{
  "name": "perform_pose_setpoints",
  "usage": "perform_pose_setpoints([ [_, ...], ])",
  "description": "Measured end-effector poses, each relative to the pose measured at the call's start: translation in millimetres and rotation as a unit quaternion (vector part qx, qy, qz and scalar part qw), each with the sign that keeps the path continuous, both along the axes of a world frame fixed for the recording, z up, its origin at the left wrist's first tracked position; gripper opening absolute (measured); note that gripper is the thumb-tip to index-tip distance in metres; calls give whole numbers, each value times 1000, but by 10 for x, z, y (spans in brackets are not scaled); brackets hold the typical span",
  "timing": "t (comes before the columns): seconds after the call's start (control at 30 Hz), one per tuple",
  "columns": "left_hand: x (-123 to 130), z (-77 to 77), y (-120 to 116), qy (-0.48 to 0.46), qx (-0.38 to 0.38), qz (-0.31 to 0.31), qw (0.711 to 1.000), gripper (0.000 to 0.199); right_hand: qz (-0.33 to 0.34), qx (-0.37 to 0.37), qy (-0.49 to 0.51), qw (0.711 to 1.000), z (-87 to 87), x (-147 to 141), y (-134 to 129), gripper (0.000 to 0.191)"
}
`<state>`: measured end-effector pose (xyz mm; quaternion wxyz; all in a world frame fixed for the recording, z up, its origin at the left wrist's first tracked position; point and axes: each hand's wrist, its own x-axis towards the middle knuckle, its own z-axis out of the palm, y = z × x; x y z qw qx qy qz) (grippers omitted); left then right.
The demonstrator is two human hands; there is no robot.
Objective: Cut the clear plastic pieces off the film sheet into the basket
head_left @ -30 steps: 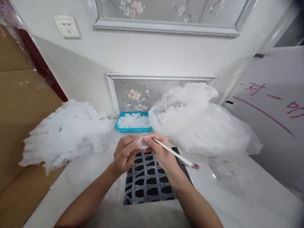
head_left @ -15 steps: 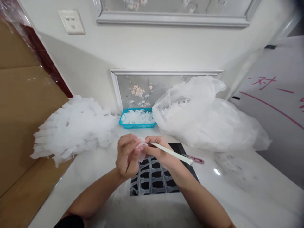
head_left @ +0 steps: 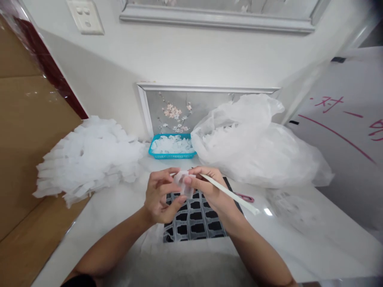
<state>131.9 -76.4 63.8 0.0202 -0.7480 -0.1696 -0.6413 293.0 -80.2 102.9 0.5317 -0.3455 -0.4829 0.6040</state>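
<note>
Both hands meet around a small, translucent whitish plastic piece (head_left: 187, 190) above the black mat (head_left: 229, 184). My right hand (head_left: 214, 189) pinches it between thumb and fingers. That hand also keeps hold of a long, thin white strip (head_left: 231, 194), which points down to the right along the forearm. My left hand (head_left: 161, 195) holds the piece's left side with curved fingertips, its thumb near the lower edge. The fingers partly hide the piece. Below, a translucent sheet with rows of cut-outs (head_left: 189, 217) lies on the mat.
A blue basket (head_left: 172, 156) of translucent pieces stands against the wall. Left of it is a heap of white pieces (head_left: 92, 155); to its right, a large clear plastic bag (head_left: 263, 155). A pink-handled tool (head_left: 247, 197) lies at the mat's right. A cardboard box (head_left: 26, 127) borders the left.
The left fingers have spread apart from a tighter grasp, and more of the plastic piece shows. The white strip's free end has swung right and slightly down.
</note>
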Motion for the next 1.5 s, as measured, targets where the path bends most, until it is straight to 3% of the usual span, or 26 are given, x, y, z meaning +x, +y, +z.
perform_pose_setpoints([
  [0.3,-147,127,83,121,4,-4,993,24,-30,104,-86,990,-73,112,105,19],
  [0.63,-128,180,96,160,8,16,987,29,-79,161,-174,968,-21,201,46,24],
  [0.77,-126,217,23,180,97,101,974,32,-103,164,-186,963,3,183,26,26],
  [0.83,-118,237,-33,212,151,161,952,29,-113,173,-191,960,-2,159,15,26],
  [0.93,-94,259,-115,267,170,229,920,18,-135,199,-203,949,-26,126,-5,23],
  [1.07,-83,253,-146,281,181,276,901,17,-192,293,-261,899,-57,95,-71,18],
  [1.2,-123,196,-87,240,229,255,908,7,-242,479,-285,794,-81,57,-167,21],
  [1.3,-150,170,-46,205,252,245,913,8,-245,569,-273,736,-103,41,-198,29],
  [1.4,-149,186,-29,191,260,245,914,13,-242,604,-278,707,-123,40,-178,35],
  [1.5,-133,207,-21,186,268,253,911,18,-249,610,-286,696,-140,42,-139,40],
])
